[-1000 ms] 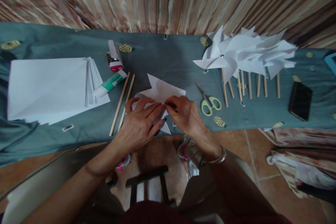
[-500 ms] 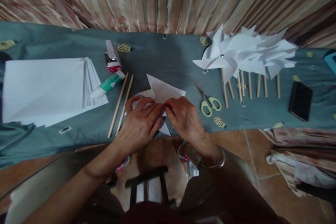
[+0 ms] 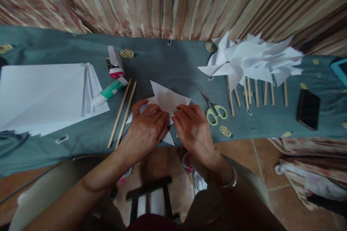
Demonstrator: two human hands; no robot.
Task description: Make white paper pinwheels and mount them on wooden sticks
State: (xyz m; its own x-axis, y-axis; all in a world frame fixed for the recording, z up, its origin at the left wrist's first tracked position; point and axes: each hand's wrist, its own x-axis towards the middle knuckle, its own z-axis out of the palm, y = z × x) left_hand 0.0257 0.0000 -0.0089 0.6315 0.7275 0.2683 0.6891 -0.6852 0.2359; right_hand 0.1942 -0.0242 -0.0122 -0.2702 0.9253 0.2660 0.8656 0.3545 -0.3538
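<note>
A white paper pinwheel piece (image 3: 169, 97) with pointed corners lies near the table's front edge, between my two hands. My left hand (image 3: 149, 124) is closed over its left side, with curled fingers at the middle of the paper. My right hand (image 3: 193, 124) is at the paper's right side, thumb and fingers bent together at its edge. What the fingertips pinch at the centre is partly hidden. Two wooden sticks (image 3: 123, 113) lie left of my left hand. Scissors with green handles (image 3: 213, 110) rest right of my right hand.
A stack of white paper (image 3: 43, 94) lies at left, with a glue tube (image 3: 110, 91) on its corner. Behind the tube stands an opened small box (image 3: 115, 62). Finished pinwheels (image 3: 252, 57) on sticks pile up at right, near a black phone (image 3: 308, 109).
My right hand has shifted slightly right, opening a gap between it and my left hand. The paper stays between them. The whole view has moved a little.
</note>
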